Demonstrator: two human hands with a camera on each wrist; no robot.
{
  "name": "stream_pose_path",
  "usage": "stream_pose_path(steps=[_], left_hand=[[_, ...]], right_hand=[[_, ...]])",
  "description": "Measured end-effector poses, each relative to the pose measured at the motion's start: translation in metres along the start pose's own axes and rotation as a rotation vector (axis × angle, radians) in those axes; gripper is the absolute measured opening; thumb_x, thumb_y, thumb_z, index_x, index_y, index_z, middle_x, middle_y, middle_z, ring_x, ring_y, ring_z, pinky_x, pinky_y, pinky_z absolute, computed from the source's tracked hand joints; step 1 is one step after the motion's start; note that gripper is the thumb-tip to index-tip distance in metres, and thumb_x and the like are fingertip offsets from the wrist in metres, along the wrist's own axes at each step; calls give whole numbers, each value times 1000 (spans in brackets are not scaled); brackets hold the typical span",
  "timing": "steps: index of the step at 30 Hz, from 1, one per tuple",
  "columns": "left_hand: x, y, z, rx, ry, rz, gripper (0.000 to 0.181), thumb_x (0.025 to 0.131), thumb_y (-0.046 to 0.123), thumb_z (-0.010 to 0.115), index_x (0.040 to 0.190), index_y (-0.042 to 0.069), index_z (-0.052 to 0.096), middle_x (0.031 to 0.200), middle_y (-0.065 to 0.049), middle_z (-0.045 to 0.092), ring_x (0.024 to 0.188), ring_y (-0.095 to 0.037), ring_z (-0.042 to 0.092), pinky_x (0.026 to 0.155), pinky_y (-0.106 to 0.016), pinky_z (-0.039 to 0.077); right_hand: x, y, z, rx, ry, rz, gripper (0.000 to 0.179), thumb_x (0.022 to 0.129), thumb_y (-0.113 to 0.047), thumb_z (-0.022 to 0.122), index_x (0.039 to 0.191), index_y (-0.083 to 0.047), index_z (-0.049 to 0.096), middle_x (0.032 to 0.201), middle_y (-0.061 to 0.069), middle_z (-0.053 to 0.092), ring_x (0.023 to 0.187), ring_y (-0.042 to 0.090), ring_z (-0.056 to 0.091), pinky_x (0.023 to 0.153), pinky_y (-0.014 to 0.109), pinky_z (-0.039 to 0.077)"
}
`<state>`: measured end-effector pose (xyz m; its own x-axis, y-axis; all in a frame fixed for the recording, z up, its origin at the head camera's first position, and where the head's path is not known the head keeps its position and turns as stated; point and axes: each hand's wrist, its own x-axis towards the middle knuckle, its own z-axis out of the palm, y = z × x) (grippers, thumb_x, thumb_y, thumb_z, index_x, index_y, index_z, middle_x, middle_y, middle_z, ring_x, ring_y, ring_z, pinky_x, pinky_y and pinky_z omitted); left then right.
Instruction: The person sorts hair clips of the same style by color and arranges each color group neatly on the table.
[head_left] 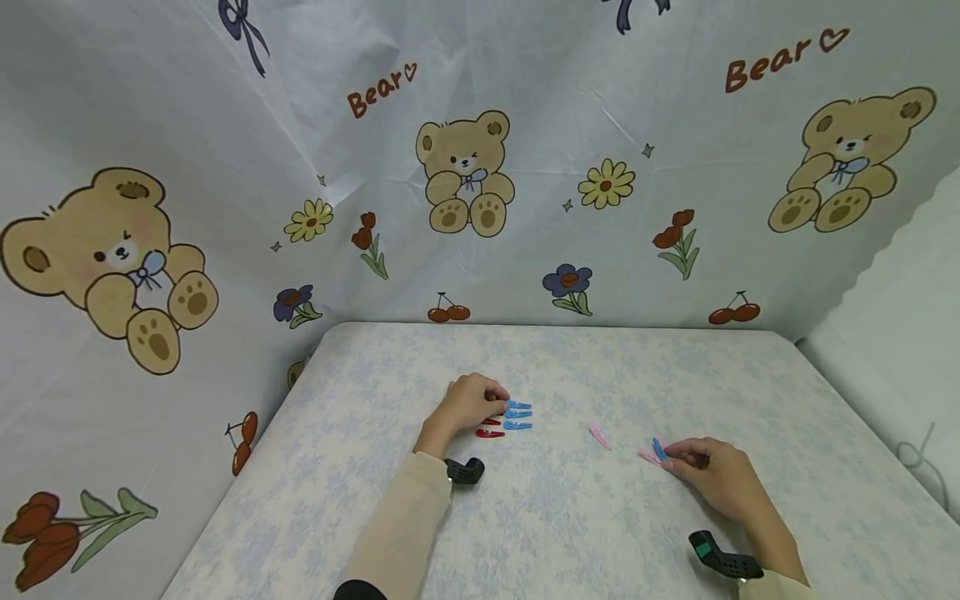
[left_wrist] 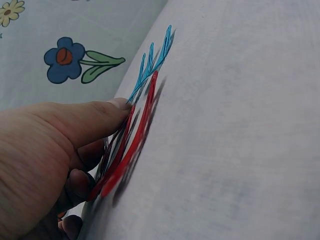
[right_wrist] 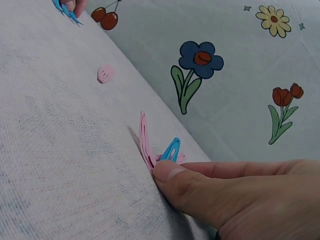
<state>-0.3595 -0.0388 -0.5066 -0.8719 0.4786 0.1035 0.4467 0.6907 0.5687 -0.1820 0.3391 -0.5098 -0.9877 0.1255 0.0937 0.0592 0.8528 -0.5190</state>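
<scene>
In the head view, my left hand [head_left: 467,404] is at the left end of a small stack of snap hair clips. Its thumb and fingertips pinch the end of the farthest blue hair clip [head_left: 521,405]. Two more blue clips [head_left: 518,425] lie nearer me in the same column. Red hair clips [head_left: 491,433] lie beside and partly under that hand. My right hand [head_left: 716,475] pinches another blue hair clip [right_wrist: 172,149] between thumb and fingers. Pink hair clips [right_wrist: 145,140] lie on the table right at those fingertips, partly covered by them.
A lone pink clip [head_left: 600,434] lies on the pale floral table [head_left: 570,533] between the hands. Behind the table hangs a cloth [head_left: 540,108] printed with bears and flowers. A white cord [head_left: 917,457] shows by the table's right edge.
</scene>
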Motion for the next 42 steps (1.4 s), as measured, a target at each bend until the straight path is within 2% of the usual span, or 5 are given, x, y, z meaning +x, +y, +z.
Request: stream_pose_path(steps=[10, 16, 26, 35, 42], left_hand=[[1, -1, 0, -2, -3, -3, 10, 92, 36, 73, 100, 32, 79, 75, 20, 65, 74, -6, 57, 92, -42, 35], [2, -2, 2, -4, -10, -10, 10, 92, 36, 74, 99, 32, 79, 75, 19, 64, 73, -7, 57, 90, -41, 35], [1, 0, 2, 1, -2, 1, 9, 91, 36, 74, 98, 32, 79, 74, 19, 64, 72, -7, 56, 89, -41, 35], [2, 2, 0, 2, -9, -8, 10, 92, 36, 73, 100, 32, 79, 75, 19, 64, 74, -7, 57, 91, -42, 35], [0, -2, 1, 10, -4, -2, 10, 92, 37, 73, 99, 33, 79, 75, 20, 65, 74, -6, 58, 90, -41, 35]], right_hand=[[0, -1, 0, -2, -9, -3, 24, 89, -30, 76, 107, -15, 77, 87, -3, 67, 77, 14, 50, 64, 25, 39], [0, -2, -2, 19, -43, 10, 21, 91, -28, 75, 106, -13, 76, 87, -2, 68, 77, 15, 49, 63, 26, 38], [0, -3, -3, 3, -55, 3, 21, 91, -27, 75, 107, -14, 77, 93, -2, 71, 80, 14, 53, 68, 29, 43], [0, -6, -6, -18, -61, 26, 17, 91, -24, 75, 101, -12, 75, 84, -1, 62, 77, 16, 49, 65, 27, 39], [-1, -4, -5, -20, -71, 47, 21, 91, -31, 74, 99, -12, 74, 81, -1, 60, 76, 16, 48, 66, 30, 38]])
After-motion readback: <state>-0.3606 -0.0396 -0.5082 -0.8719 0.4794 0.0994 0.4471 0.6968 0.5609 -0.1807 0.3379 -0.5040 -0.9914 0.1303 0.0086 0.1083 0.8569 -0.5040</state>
